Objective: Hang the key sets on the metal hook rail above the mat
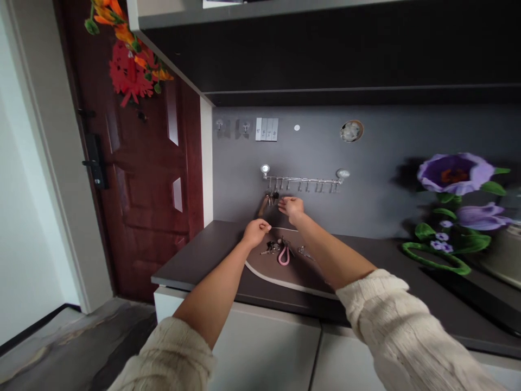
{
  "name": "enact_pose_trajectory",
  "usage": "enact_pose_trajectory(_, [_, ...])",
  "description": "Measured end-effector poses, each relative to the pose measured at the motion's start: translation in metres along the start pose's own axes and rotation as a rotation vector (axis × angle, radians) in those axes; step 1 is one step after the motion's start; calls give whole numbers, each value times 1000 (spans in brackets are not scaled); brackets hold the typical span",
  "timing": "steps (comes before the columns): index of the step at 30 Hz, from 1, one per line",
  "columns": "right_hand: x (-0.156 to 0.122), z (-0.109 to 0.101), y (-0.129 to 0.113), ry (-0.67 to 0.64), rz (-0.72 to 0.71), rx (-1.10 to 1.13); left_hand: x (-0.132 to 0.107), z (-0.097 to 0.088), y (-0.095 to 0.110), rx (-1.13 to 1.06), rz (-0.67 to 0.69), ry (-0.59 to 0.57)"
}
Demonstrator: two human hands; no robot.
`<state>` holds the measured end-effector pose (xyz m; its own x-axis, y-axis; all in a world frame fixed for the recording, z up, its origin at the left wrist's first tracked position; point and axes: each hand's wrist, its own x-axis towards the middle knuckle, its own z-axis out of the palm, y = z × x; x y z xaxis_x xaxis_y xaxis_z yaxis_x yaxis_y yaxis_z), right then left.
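A metal hook rail (pixel 303 179) is fixed to the grey wall above a dark counter (pixel 195 260). A bunch of keys (pixel 272 195) hangs from a hook at its left end. My right hand (pixel 291 208) is raised just right of those keys, fingers curled towards them. My left hand (pixel 256 232) hovers lower, fingers closed in a loose fist; what is in it is hidden. Below both hands a brown tray (pixel 280 277) on the counter holds more keys (pixel 270 248) and a pink strap loop (pixel 284 256).
A dark red door (pixel 138 163) with a black handle stands at the left, with red and orange decorations above. Large purple artificial flowers (pixel 459 179) stand on the counter at the right. Light switches (pixel 266 129) sit on the wall above the rail.
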<state>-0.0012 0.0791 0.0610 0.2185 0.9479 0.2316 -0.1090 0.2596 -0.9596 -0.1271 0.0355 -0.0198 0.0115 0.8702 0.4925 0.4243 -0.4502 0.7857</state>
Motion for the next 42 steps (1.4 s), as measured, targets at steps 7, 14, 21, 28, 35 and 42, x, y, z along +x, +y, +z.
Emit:
enact_pose_trajectory(7, [-43, -25, 5, -83, -36, -95, -9, -6, 7, -67, -43, -109])
enact_pose_trajectory(14, [-67, -48, 39, -150, -232, -361, -15, -7, 6, 84, 31, -208])
enact_pose_trajectory(21, [-82, -59, 49, -267, -438, -866, -14, -7, 3, 320, 126, -306])
enact_pose_trajectory(28, [-84, -58, 48, -331, -468, -1116, -13, -6, 1, 389, 177, -378])
enact_pose_trajectory(35, [-82, -58, 48, -321, -432, -1166, -12, -5, 0, 337, 171, -357])
enact_pose_trajectory(42, [-82, -58, 47, -329, -434, -1179, -14, -7, 5, 271, 175, -306])
